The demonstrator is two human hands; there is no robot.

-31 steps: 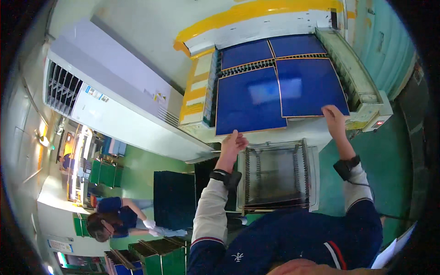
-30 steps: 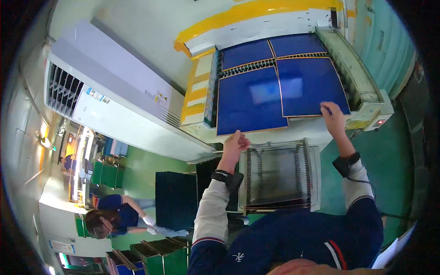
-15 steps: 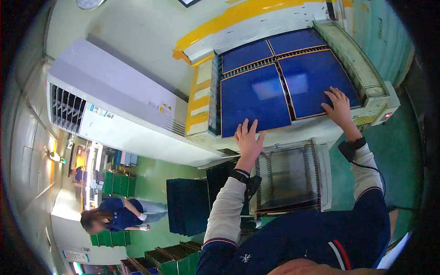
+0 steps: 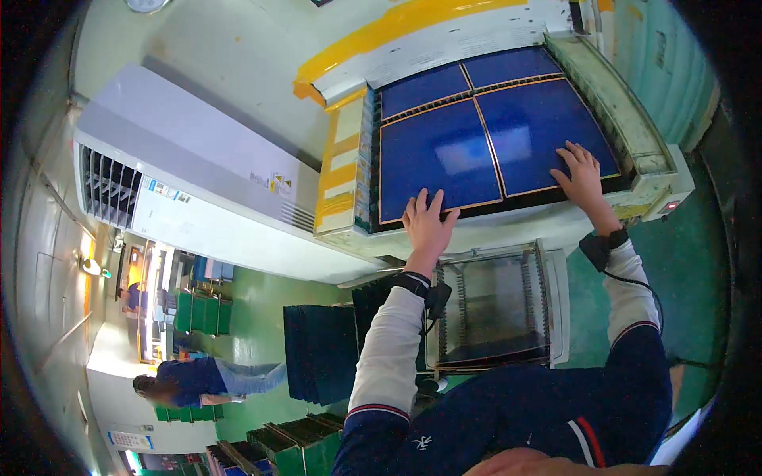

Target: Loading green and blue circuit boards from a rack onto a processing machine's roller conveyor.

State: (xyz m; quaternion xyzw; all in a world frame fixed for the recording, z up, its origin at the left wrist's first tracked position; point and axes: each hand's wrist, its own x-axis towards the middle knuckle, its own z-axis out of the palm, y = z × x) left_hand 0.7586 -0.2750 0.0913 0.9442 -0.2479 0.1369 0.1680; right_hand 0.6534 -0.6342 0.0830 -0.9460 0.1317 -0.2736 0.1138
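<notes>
Two blue panels with thin copper-coloured edges lie flat side by side at the near end of a roller conveyor: a near left panel and a near right panel. My left hand is open, its fingertips on or just over the near edge of the left panel. My right hand is open too, fingers spread on the right panel near its outer near corner. Beyond them, a far left panel and a far right panel lie on the same conveyor, running toward the white machine housing.
Pale rails flank the conveyor. Below it stands a rack with slotted sides, beside dark upright panels. A white air conditioner is at the left. Another person stands on the green floor, near green racks.
The near panels have slid slightly away from me and sit closer to each other and to the far ones. Both hands moved forward a little with them. The other person has turned.
</notes>
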